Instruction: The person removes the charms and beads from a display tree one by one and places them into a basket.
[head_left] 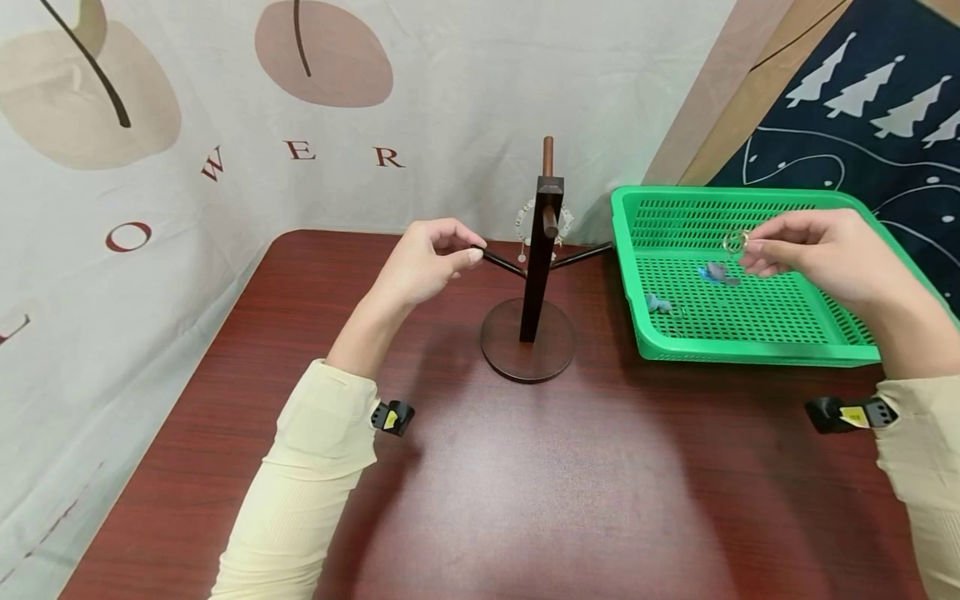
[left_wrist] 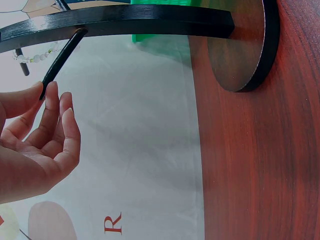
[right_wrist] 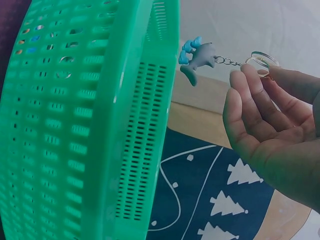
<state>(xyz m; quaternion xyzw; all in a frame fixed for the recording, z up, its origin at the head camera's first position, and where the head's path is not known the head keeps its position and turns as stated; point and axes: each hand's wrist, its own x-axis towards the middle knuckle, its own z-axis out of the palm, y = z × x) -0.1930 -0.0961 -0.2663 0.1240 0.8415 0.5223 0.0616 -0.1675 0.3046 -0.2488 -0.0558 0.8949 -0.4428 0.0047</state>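
Observation:
A dark wooden stand (head_left: 534, 275) with slanted pegs rises from a round base at the table's middle. My left hand (head_left: 474, 252) pinches the tip of its left peg (head_left: 501, 263); the left wrist view shows the fingertips (left_wrist: 52, 90) at the peg (left_wrist: 62, 57) end. Above the green basket (head_left: 750, 354), my right hand (head_left: 746, 247) pinches a metal key ring (head_left: 736, 242) from which a grey-blue dolphin charm (head_left: 716, 272) hangs. The right wrist view shows the ring (right_wrist: 263, 59) at the fingertips and the charm (right_wrist: 197, 57) dangling clear of the basket (right_wrist: 90, 125).
A pale bead bracelet (head_left: 523, 225) hangs on the stand's far side. Another small blue charm (head_left: 657, 304) lies in the basket. A printed cloth backs the red-brown table (head_left: 525, 500) on the left and rear, and a dark tree-patterned cloth hangs at the right.

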